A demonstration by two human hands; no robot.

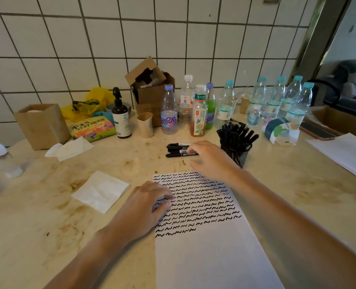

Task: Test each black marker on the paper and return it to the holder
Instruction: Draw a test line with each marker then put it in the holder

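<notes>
A white sheet of paper lies in front of me, its upper half filled with rows of black squiggles. My left hand rests flat on the sheet's left edge, holding nothing. Three black markers lie side by side on the counter beyond the paper. My right hand hovers at their right ends, fingers spread, fingertips touching the markers; no marker is lifted. To the right stands a black mesh holder with several black markers in it.
Several plastic bottles line the tiled wall behind the markers. A folded tissue lies left of the paper. A brown pump bottle, a beige cup, cardboard boxes, a tape roll and loose sheets surround the area.
</notes>
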